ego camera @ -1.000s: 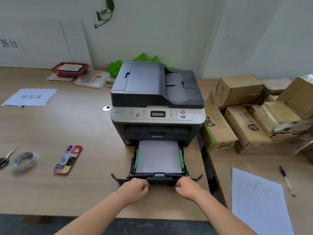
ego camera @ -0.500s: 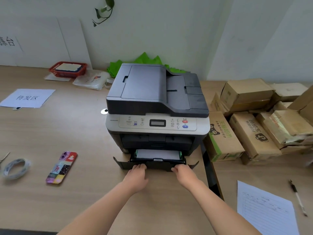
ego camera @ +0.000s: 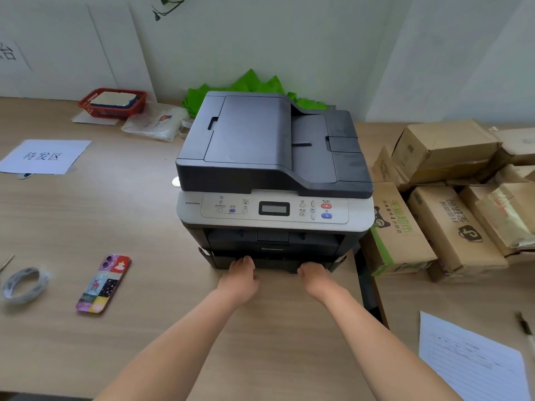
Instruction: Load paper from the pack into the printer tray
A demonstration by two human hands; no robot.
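Note:
A dark grey and silver printer (ego camera: pixel 272 169) stands on the wooden table. Its black paper tray (ego camera: pixel 276 263) sits fully inside the base, only the front face showing. The paper in it is hidden. My left hand (ego camera: pixel 241 274) rests against the left part of the tray front, fingers together and bent. My right hand (ego camera: pixel 314 276) rests against the right part the same way. No paper pack is in view.
Left on the table (ego camera: pixel 144 342) lie a phone (ego camera: pixel 103 283), a tape roll (ego camera: pixel 23 283) and a labelled sheet (ego camera: pixel 43 156). A red basket (ego camera: pixel 113 104) sits at the back. Cardboard boxes (ego camera: pixel 445 204) crowd the right; a printed sheet (ego camera: pixel 474 360) and pen (ego camera: pixel 525 328) lie nearer.
Both hands pushed the open tray, with its white paper, into the printer until it closed. The view moved closer to the printer.

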